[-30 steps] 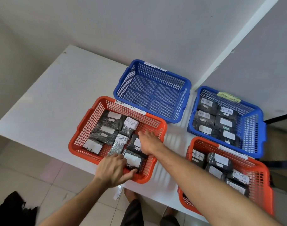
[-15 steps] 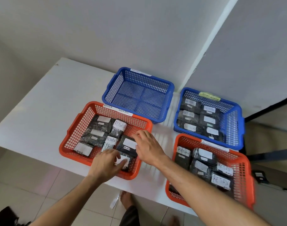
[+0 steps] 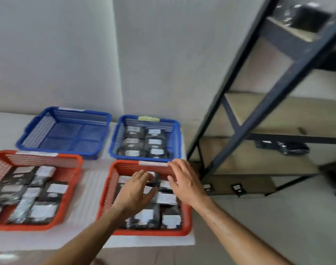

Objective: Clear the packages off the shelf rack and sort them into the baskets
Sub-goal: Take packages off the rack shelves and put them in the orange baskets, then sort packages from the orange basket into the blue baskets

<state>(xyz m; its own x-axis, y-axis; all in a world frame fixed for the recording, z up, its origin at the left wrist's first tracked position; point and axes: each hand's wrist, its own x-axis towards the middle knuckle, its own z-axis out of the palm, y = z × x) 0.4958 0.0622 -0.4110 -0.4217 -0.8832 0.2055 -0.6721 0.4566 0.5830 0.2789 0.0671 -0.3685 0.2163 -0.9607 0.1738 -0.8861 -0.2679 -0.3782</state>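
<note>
Four baskets stand on the white table (image 3: 90, 190). The left red basket (image 3: 71, 188) and the right red basket (image 3: 109, 192) hold several black packages with white labels. Behind them, the left blue basket (image 3: 64, 131) has nothing in it, and the right blue basket (image 3: 174, 138) holds several packages. My left hand (image 3: 134, 192) and my right hand (image 3: 184, 180) hover open over the right red basket, fingers spread, holding nothing. The dark shelf rack (image 3: 278, 88) stands at the right, with black packages on a high shelf (image 3: 304, 16) and a lower shelf (image 3: 289, 148). The view is blurred.
A grey wall rises behind the table. The rack's metal posts stand close to the table's right edge. Two small black items (image 3: 237, 188) lie by the rack's lowest board. Tiled floor shows at the lower right.
The view swung right, bringing the shelf rack into sight. Both hands left the left red basket and now hover over the right red basket.
</note>
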